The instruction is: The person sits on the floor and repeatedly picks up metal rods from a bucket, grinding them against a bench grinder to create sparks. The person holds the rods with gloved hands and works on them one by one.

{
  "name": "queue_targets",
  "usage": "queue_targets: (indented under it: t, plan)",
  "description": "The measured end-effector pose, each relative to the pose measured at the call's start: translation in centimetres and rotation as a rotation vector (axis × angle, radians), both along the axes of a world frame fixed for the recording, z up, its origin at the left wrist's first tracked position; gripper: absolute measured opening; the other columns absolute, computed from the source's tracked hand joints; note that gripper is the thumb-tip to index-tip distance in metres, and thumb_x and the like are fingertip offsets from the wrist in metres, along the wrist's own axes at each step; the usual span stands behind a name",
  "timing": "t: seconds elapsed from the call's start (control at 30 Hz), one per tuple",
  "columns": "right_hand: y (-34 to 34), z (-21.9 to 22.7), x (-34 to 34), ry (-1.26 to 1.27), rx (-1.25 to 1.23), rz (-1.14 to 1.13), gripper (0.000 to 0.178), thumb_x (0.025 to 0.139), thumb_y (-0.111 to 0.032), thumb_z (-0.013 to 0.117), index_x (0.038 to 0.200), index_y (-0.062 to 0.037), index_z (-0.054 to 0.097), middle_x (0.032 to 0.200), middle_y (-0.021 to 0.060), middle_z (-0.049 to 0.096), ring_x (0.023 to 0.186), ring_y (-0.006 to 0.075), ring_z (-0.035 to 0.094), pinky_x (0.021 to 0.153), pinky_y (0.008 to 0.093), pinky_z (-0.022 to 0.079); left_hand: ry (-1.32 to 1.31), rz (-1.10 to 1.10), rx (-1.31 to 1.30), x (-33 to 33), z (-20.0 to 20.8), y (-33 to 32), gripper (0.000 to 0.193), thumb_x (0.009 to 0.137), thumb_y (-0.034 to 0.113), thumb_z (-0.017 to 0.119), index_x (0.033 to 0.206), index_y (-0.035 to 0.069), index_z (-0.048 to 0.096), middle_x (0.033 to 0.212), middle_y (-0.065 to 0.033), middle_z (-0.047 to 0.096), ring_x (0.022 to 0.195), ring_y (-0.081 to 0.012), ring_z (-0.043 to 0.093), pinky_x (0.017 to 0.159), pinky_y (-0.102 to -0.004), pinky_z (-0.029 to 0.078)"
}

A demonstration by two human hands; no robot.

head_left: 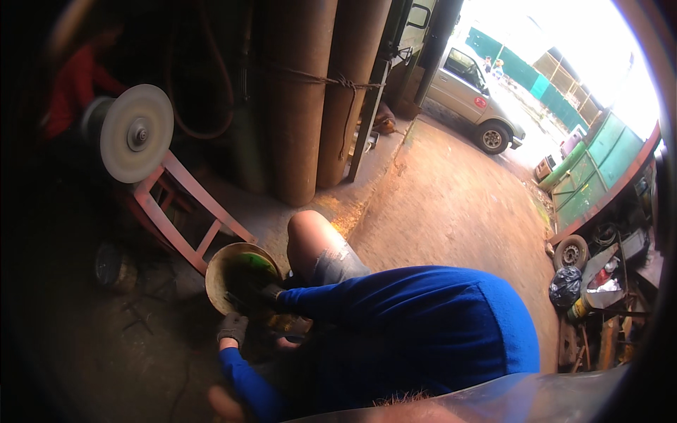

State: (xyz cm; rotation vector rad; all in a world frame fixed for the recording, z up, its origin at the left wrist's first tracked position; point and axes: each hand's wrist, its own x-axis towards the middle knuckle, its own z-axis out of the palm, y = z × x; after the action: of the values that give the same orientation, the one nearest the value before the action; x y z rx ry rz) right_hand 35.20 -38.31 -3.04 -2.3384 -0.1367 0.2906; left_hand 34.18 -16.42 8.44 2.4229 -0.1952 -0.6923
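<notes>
A round bucket [217, 283] tips toward me, its pale yellowish rim showing. Its inside is dark, with a bright green patch near the upper right. My left hand [233, 327], in a dark grey glove, closes on the rim at the lower left. My right hand [271, 293], gloved too, reaches to the bucket's right side; deep shadow hides its fingers. Blue sleeves cover both arms. My bare knee [307, 236] rises just beyond the right forearm. Below the bucket lies a yellowish thing [290, 324] that I cannot make out.
A large pale disc wheel [137, 134] stands on a reddish frame [201, 211] whose leg reaches the bucket. Behind it is a person in red [74, 88]. Tall brown cylinders [293, 106] are roped together. A car [469, 95] stands outside; a tyre [570, 252] and scrap line the right.
</notes>
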Motion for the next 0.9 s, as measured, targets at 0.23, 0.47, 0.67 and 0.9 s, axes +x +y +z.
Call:
queue_targets:
  t: [0.23, 0.47, 0.67, 0.9]
  plan:
    - [0.1, 3.4, 9.5, -0.210, 0.430, -0.209, 0.035, 0.094, -0.026, 0.054, 0.119, -0.0024, 0.060, 0.102, 0.0197, 0.068, 0.096, 0.0339, 0.065, 0.087, 0.0421, 0.050, -0.068, -0.052, 0.078, 2.4, 0.6, -2.6, 0.046, 0.085, 0.040, 0.058, 0.118, 0.009, 0.063, 0.117, -0.0215, 0.064, 0.112, -0.0416, 0.059, 0.093, -0.0466, 0.048]
    - [6.4, 22.1, 9.5, 0.288, 1.391, -0.298, 0.009, 0.087, -0.019, 0.063, 0.089, -0.0105, 0.060, 0.074, 0.0055, 0.056, 0.068, 0.0179, 0.059, 0.056, 0.0312, 0.047, 0.003, -0.051, -0.063, -0.3, -2.7, 3.1, 0.054, 0.085, 0.041, 0.058, 0.128, 0.009, 0.057, 0.131, -0.0226, 0.056, 0.119, -0.0419, 0.053, 0.099, -0.0463, 0.044]
    - [4.7, 26.2, 11.4, 0.000, 1.411, -0.012, 0.004, 0.097, -0.015, 0.053, 0.100, -0.0117, 0.054, 0.077, -0.0008, 0.054, 0.066, 0.0110, 0.055, 0.057, 0.0258, 0.047, 0.068, 0.141, -0.042, -1.0, -1.1, 1.3, 0.049, 0.084, 0.044, 0.062, 0.119, 0.009, 0.061, 0.127, -0.0208, 0.059, 0.119, -0.0385, 0.056, 0.099, -0.0454, 0.044]
    - [4.9, 26.4, 15.3, -0.625, 0.584, 0.130, 0.020, 0.101, -0.023, 0.047, 0.097, -0.0078, 0.059, 0.074, 0.0018, 0.057, 0.064, 0.0139, 0.057, 0.054, 0.0258, 0.045, 0.033, 0.114, -0.051, -0.3, -1.3, 0.9, 0.045, 0.084, 0.040, 0.065, 0.113, 0.006, 0.065, 0.115, -0.0215, 0.064, 0.112, -0.0378, 0.060, 0.095, -0.0425, 0.047]
